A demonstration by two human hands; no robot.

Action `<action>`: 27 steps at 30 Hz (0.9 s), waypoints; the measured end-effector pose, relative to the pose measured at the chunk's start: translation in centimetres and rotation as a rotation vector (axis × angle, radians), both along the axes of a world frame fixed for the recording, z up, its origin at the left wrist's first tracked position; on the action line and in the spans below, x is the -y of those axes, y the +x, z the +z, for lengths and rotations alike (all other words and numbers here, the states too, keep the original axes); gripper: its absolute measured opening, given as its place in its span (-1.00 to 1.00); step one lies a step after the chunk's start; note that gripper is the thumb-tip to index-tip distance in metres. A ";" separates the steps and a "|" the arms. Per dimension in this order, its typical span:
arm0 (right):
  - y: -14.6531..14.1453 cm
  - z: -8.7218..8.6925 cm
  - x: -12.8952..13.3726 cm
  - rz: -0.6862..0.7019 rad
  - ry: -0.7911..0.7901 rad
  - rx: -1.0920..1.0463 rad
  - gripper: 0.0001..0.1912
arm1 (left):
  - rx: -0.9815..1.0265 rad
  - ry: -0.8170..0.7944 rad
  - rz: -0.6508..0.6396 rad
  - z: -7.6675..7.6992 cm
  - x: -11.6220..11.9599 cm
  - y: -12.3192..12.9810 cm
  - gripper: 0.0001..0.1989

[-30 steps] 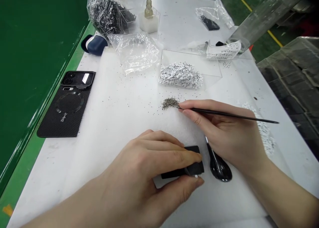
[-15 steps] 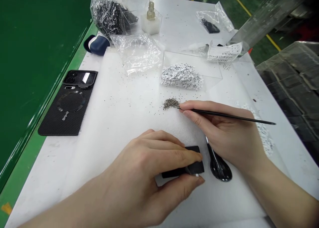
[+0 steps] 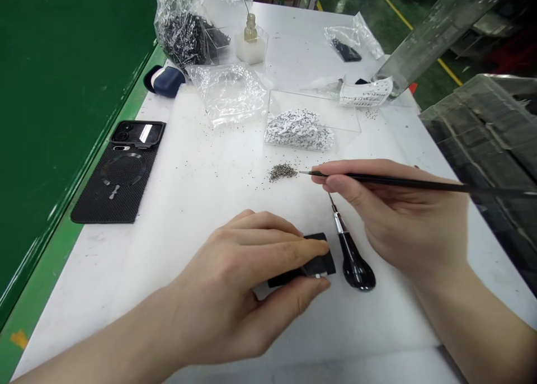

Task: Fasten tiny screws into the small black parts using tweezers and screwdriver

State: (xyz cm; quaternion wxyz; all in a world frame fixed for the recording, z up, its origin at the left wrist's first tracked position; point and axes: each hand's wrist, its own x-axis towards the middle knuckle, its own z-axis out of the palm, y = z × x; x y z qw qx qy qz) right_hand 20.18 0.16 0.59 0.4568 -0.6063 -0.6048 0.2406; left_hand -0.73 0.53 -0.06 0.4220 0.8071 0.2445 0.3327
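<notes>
My left hand (image 3: 247, 277) grips a flat black rectangular piece (image 3: 321, 269) between thumb and fingers, holding it against the white foam sheet (image 3: 201, 193). My right hand (image 3: 398, 216) holds a thin black pick (image 3: 403, 175) like a pen. Its fine tip is just right of a small heap of grey granules (image 3: 283, 172), not touching it. A black-handled tool with a metal shaft (image 3: 352, 258) lies under my right fingers, between my hands.
A clear tray with black-and-white bits (image 3: 298, 129) stands beyond the heap, and loose specks dot the foam. Plastic bags (image 3: 226, 93), a small bottle (image 3: 250, 34), a phone in a black case (image 3: 119, 174) and a navy case (image 3: 165, 82) lie farther away.
My right hand has drawn back to the right, moving the pick tip slightly off the heap. More of the metal-shafted tool now shows. The whole view has shifted slightly.
</notes>
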 end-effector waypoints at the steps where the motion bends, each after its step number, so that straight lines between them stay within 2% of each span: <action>1: 0.2 0.5 0.3 -0.007 0.026 0.007 -0.88 | 0.004 0.015 0.036 0.0 0.1 0.0 -0.69; 3: 0.8 1.3 1.1 0.020 0.093 0.037 -0.83 | -0.013 0.037 0.118 -0.1 0.3 0.0 -0.73; 5: 1.3 1.8 1.8 0.120 0.128 0.033 -0.77 | -0.044 0.035 0.175 -0.1 0.3 0.0 -0.78; 9: 1.7 1.7 2.5 0.383 0.106 -0.044 -0.71 | -0.050 -0.018 0.168 -0.3 0.3 0.1 -0.81; 12: 1.8 1.3 2.3 0.516 0.090 -0.031 -0.65 | -0.052 -0.025 0.148 -0.3 0.3 0.1 -0.82; 18: 1.8 1.4 2.3 0.544 0.134 0.018 -0.62 | -0.073 0.005 0.145 -0.1 0.3 0.1 -0.88; 27: 1.8 1.2 2.1 0.573 0.175 0.014 -0.72 | -0.074 0.023 0.143 -0.4 0.2 0.2 -0.88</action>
